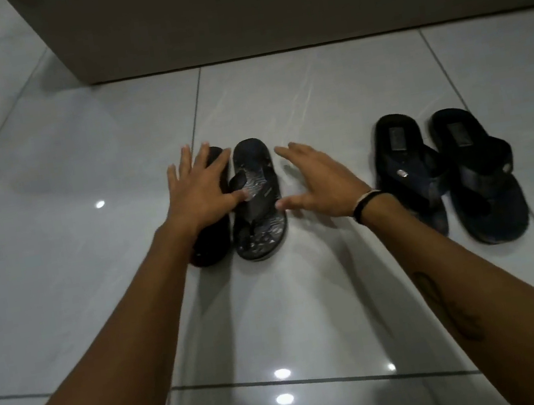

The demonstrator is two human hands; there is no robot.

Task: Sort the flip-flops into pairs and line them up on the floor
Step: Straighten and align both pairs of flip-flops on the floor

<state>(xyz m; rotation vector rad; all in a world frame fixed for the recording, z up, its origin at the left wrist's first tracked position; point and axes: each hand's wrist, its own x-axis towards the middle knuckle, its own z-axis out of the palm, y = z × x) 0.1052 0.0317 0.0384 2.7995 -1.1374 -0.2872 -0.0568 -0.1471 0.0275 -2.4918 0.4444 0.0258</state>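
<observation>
Two black patterned flip-flops lie side by side on the tiled floor at centre. The left flip-flop (211, 245) is mostly hidden under my left hand (199, 188), which rests flat on it with fingers spread, thumb touching the strap of the right flip-flop (256, 200). My right hand (316, 181) hovers open just right of that one, apart from it. Farther right stands a second pair with dark blue straps: one flip-flop (407, 167) and its mate (478, 177), side by side, toes pointing towards me.
A dark grey wall or cabinet base (265, 12) runs across the back. Glossy white floor tiles (79, 161) stretch to the left and in front, with light reflections. A band sits on my right wrist (364, 205).
</observation>
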